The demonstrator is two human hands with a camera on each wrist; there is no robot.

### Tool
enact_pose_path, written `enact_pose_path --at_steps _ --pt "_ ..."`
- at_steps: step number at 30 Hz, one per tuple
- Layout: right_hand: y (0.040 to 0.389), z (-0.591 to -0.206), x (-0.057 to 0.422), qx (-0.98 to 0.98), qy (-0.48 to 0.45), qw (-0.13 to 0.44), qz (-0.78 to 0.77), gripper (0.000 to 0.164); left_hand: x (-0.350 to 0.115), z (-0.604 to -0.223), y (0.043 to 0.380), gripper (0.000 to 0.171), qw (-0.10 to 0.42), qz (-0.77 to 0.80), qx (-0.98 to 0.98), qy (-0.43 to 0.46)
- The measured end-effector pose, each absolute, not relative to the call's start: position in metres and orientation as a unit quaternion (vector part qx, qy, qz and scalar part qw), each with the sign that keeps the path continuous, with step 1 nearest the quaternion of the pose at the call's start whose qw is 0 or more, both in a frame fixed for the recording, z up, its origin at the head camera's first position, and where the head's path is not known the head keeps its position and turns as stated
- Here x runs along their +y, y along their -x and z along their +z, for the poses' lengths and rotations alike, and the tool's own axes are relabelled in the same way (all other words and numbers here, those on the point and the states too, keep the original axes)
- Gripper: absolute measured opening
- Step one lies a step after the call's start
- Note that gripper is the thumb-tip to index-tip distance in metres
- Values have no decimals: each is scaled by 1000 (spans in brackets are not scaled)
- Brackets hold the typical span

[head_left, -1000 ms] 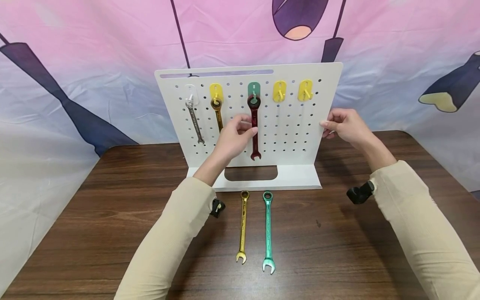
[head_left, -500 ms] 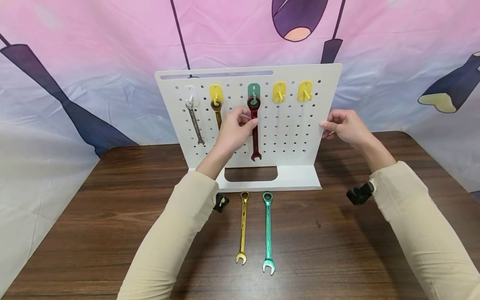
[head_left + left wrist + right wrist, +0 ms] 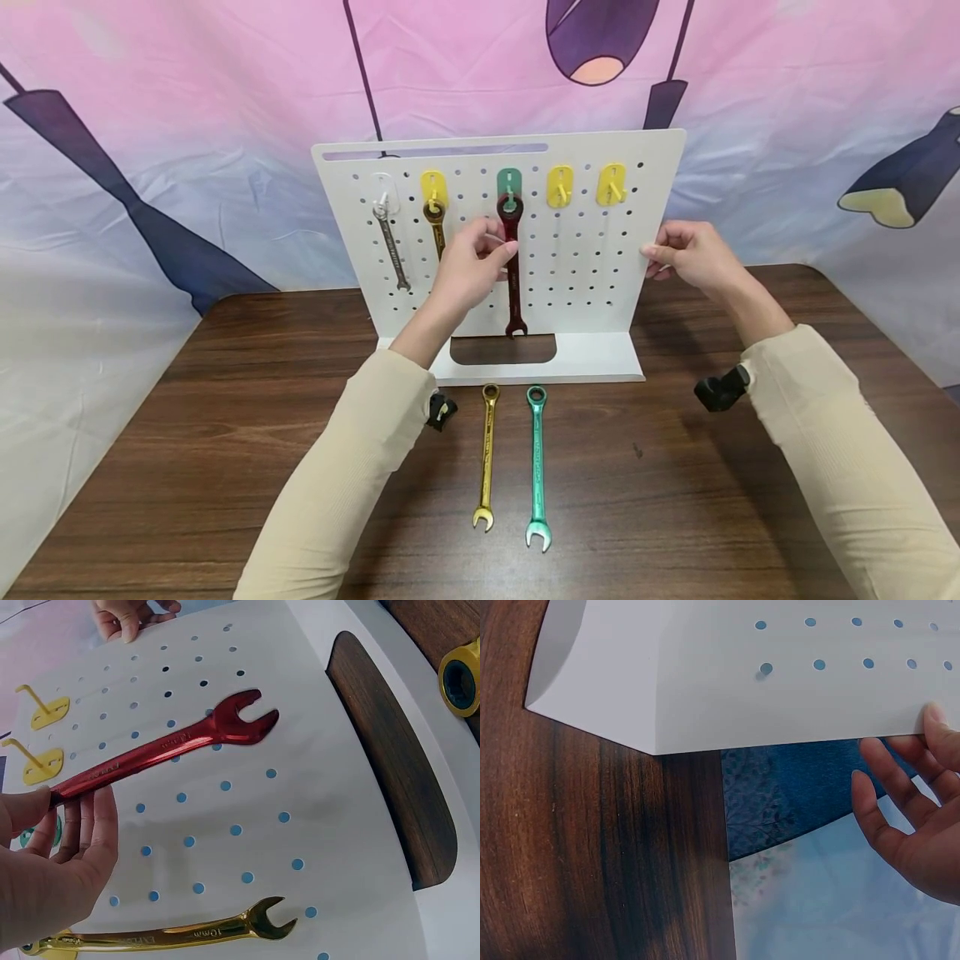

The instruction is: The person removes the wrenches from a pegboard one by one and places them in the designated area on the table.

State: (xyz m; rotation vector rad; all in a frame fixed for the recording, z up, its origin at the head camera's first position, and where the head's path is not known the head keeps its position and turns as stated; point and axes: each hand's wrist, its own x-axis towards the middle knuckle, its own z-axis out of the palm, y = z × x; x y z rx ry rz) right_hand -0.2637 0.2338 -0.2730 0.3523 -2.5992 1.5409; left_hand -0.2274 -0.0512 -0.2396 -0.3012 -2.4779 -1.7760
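Red wrench [image 3: 513, 287]: in front of the pegboard [image 3: 615, 148], ring end up at the green hook [image 3: 509, 177], open end down toward the base.
Long axis: close to vertical in the head view; open end looks to stand off the panel, going by the left wrist view.
Ring vs hook: hook tip shows over the ring opening. Seated or only lined up, can't tell; left wrist view hides that end behind the hand.
Left hand [image 3: 467, 265]: nearer hand, in from the wrench's left; thumb and fingers pinch the shank just below the ring end.
From the fingers: ring end just above, most of the shank and open end below.
Right hand [image 3: 693, 254]: well apart from the wrench; grips the pegboard's right edge, thumb on front, fingers behind. Reads as steadying.
Key relation, my call: ring opening against hook tip. Grip sits close to the ring, so aim should be easy; the long tail could swing.
Neighbours: hanging gold wrench [image 3: 180, 935] left of it, partly behind the left hand in the head view; silver wrench [image 3: 392, 250] farther left.
Tabletop [image 3: 675, 517]: flat gold wrench [image 3: 487, 458] and green wrench [image 3: 537, 467] side by side, open ends toward the person.
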Motion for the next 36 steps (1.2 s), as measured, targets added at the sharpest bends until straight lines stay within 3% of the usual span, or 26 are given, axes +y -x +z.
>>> enact_pose_path --at_steps 36 --pt "263 -273 234 -852 -122 50 507 26 -54 -235 210 10 52 -630 -759 153"
